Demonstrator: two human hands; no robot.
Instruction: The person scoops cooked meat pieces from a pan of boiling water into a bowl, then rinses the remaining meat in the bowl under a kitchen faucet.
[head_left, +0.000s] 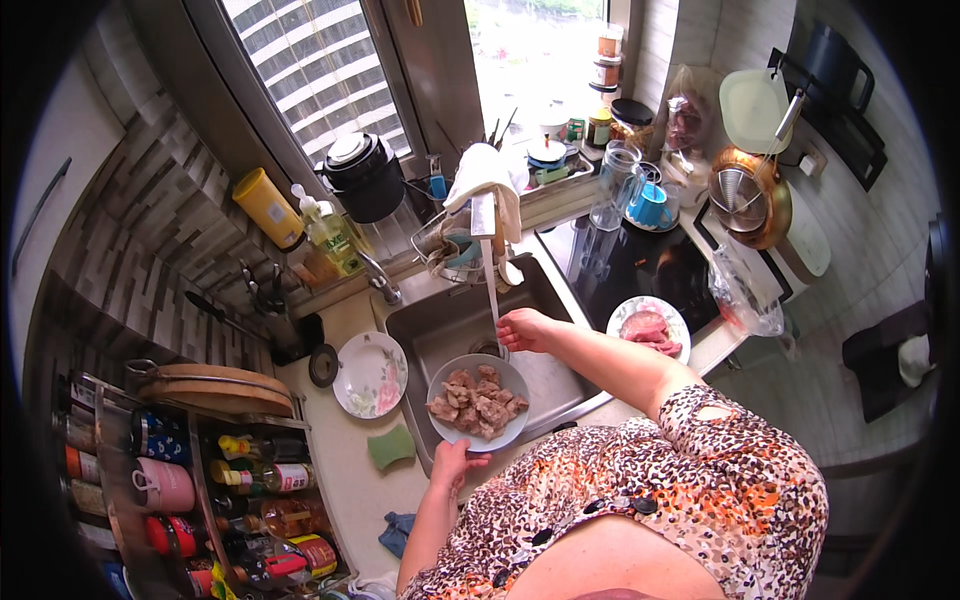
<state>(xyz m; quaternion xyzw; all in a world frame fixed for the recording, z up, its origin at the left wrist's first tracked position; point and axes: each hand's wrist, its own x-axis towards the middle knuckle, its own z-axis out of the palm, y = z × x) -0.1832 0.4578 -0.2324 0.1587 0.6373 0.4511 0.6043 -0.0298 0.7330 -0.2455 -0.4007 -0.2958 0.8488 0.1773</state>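
My left hand (453, 466) grips the near rim of a white bowl (517, 431), thumb and fingers at its edge. Chunks of pale brown, cooked-looking meat (476, 401) fill the bowl, which is over the front left part of a stainless-steel sink (555, 382). Beyond the bowl, my right hand (525, 331) reaches into the sink from the right. Its loosely bent fingers meet a thin stream of water (491, 281) falling from the faucet spout (483, 216); nothing shows in that hand. The sink drain (487, 349) is partly hidden behind the bowl.
Left of the sink are a floral plate (370, 375) and a green sponge (391, 448). A plate of raw meat (649, 330) sits by the black cooktop (600, 262) at right. A rack of bottles (270, 480) stands at lower left. A towel (487, 176) hangs over the faucet.
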